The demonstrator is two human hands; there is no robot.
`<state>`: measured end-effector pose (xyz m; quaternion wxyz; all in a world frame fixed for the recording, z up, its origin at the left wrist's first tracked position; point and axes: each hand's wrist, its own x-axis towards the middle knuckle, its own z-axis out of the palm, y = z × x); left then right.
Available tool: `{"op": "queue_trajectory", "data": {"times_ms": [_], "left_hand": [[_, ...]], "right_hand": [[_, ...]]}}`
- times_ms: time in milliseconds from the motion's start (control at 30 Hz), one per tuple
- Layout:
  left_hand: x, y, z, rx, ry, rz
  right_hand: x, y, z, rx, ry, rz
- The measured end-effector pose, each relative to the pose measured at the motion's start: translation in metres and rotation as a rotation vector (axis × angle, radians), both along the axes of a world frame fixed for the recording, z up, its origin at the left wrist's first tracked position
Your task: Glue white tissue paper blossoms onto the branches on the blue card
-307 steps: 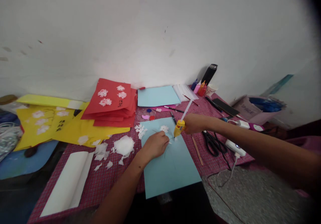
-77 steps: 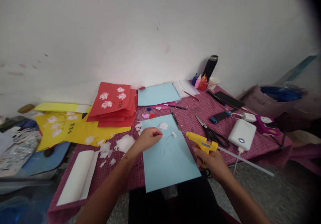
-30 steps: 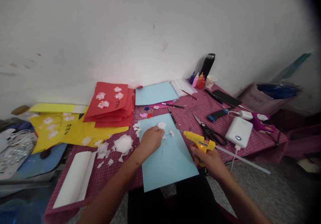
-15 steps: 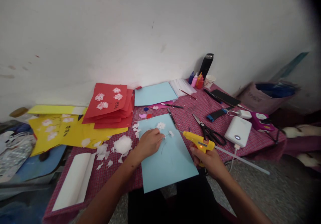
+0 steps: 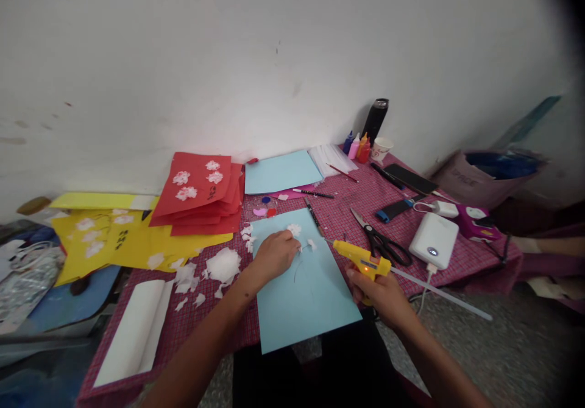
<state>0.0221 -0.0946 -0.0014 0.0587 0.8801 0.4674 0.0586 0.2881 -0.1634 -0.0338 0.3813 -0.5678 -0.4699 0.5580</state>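
A light blue sheet (image 5: 311,304) lies at the table's front edge, with thin dark lines drawn on it. My left hand (image 5: 277,254) rests on its upper part, fingers pinched together; what is between them is too small to make out. A white paper flower (image 5: 295,229) sits just beyond those fingers, and a small white scrap (image 5: 312,245) lies to their right. My right hand (image 5: 377,289) is wrapped round a yellow glue gun (image 5: 361,256), whose orange light is on. The gun's nozzle points left over the sheet's right edge, and a long glue stick (image 5: 443,292) sticks out behind.
Torn white paper (image 5: 223,265) and a folded white sheet (image 5: 134,332) lie left. Behind are red sheets (image 5: 201,182) and yellow sheets (image 5: 137,243). Black scissors (image 5: 381,240), a white power bank (image 5: 434,240), paint bottles (image 5: 358,146) and a black flask (image 5: 375,119) stand or lie right.
My left hand has shifted very slightly to the right over the sheet. The right hand and glue gun are almost unmoved. At the far right, a person's limbs have changed position.
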Motion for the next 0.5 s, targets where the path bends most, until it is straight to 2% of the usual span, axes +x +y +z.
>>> {"op": "queue_trajectory", "data": {"times_ms": [167, 500], "left_hand": [[0.001, 0.002, 0.002, 0.013, 0.016, -0.006], [0.018, 0.006, 0.009, 0.035, 0.105, 0.005]], "right_hand": [[0.000, 0.000, -0.001, 0.004, -0.005, 0.016], [-0.001, -0.001, 0.005, 0.015, -0.029, 0.019]]}}
